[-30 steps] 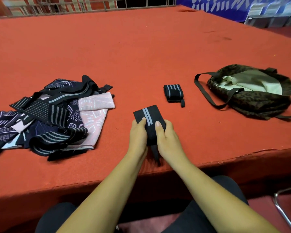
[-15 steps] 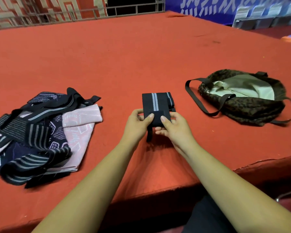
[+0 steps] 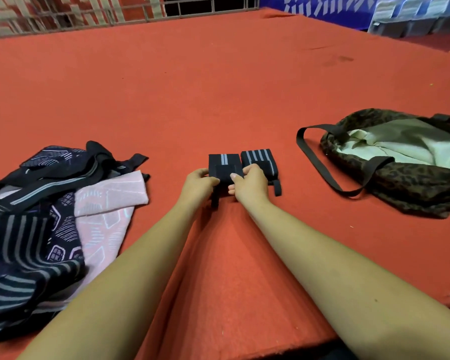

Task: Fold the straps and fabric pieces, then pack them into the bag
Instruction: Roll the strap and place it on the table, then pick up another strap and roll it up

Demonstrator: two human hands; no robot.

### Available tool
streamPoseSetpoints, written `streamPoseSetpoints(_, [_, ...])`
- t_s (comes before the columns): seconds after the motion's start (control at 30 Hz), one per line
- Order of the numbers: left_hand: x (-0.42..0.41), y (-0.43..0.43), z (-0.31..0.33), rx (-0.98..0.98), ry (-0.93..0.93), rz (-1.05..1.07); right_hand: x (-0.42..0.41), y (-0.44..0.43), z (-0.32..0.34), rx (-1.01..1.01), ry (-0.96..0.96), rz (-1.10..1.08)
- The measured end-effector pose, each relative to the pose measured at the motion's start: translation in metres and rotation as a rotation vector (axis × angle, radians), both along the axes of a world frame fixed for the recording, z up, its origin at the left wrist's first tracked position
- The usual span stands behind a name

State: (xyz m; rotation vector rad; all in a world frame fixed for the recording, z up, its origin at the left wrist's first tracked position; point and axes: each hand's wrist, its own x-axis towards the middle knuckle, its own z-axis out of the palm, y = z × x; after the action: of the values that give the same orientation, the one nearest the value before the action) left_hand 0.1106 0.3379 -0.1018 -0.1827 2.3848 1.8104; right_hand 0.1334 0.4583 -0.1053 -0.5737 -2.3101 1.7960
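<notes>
1. Red carpet-like covering (image 3: 218,81) spreads over the whole wide platform, with a metal railing (image 3: 140,9) and a blue banner (image 3: 322,6) at the far edge.
2. Both arms reach forward to the middle of the surface, farther out than a second ago, when the hands worked close to the near edge.
3. Left hand (image 3: 198,184) and right hand (image 3: 250,185) both pinch the folded black strap (image 3: 225,166), thumbs on top and fingers curled at its near edge.
4. That strap, marked by pale centre stripes, now lies flat on the covering; half a second ago it was raised above it.
5. Its loose tail (image 3: 215,201) trails toward the person between the wrists.
6. Just to the right, touching or nearly touching, sits the second folded strap (image 3: 260,161), which had stood alone earlier; its small loop end (image 3: 277,187) points toward the near edge.
7. Well apart on the left lies the pile of unfolded straps and fabric pieces (image 3: 42,216), dark striped bands over a pink patterned cloth (image 3: 109,203).
8. On the right rests the leopard-print bag (image 3: 405,183), mouth open on a pale lining, its black handle (image 3: 320,162) looped toward the two folded straps.
</notes>
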Motion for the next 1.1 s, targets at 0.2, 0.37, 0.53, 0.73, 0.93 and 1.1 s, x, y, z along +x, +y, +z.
streamPoseSetpoints(0.2, [-0.004,0.003,-0.03,-0.265,0.12,0.024,-0.012,0.001,-0.033,0.273,-0.026,-0.036])
streamPoseSetpoints(0.37, [-0.003,0.004,-0.029,-0.356,0.137,0.061,-0.008,-0.003,-0.024,0.222,-0.051,-0.12])
streamPoseSetpoints(0.53, [0.017,-0.028,-0.01,-0.259,0.059,-0.034,0.005,0.002,-0.012,0.211,-0.139,-0.096])
streamPoseSetpoints(0.73, [0.068,-0.125,0.035,-0.275,0.227,-0.071,0.028,-0.039,0.018,0.123,-0.145,0.065])
streamPoseSetpoints(0.93, [0.12,-0.239,0.077,-0.531,0.313,0.086,0.061,-0.136,0.054,0.067,-0.089,0.361])
streamPoseSetpoints(1.1, [0.149,-0.299,0.061,-0.66,0.243,0.256,0.091,-0.216,0.063,0.17,-0.075,0.716])
